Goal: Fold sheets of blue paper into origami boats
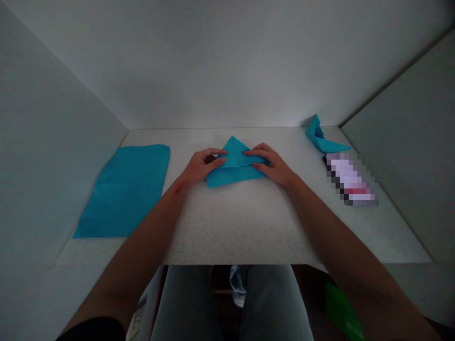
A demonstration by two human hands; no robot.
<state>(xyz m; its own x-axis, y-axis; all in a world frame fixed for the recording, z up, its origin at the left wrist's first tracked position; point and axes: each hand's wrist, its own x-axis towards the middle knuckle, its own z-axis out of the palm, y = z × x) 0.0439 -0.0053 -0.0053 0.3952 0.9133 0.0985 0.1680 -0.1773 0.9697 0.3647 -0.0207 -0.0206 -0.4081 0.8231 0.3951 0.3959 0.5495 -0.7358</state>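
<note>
A partly folded sheet of blue paper (234,158) lies in the middle of the white tabletop, its upper part coming to a point and a flat band along its lower edge. At its left side, my left hand (201,166) holds the paper with thumb and fingers. My right hand (272,163) grips the right side, fingertips on the upper layer and thumb near the fold above the band. Some of the paper's edges are hidden under my fingers.
To the left lies a larger flat sheet of blue paper (128,189). A folded blue paper boat (322,137) rests at the back right corner, above a blurred-out phone (350,180). Walls enclose the white tabletop (234,227) at the back and both sides.
</note>
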